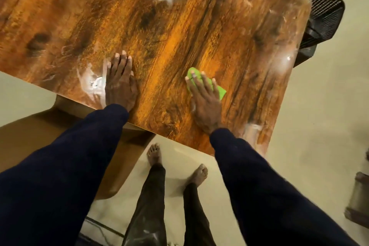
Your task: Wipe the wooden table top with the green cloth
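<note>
The wooden table top [179,26] fills the upper part of the head view, glossy, with dark grain and pale smears. My right hand [203,102] lies flat near the table's front edge, palm down, pressing the green cloth [220,92] against the wood. Most of the cloth is hidden under my fingers; only its bright edges show at the fingertips and to the right. My left hand [120,82] rests flat on the table to the left, fingers together and holding nothing, beside a white smear [93,82].
A black mesh basket [324,12] stands on the floor past the table's right end. A brown chair seat [40,142] is under the table's front left edge. My bare feet [154,155] stand on the pale floor. A dim object [359,199] sits at the right edge.
</note>
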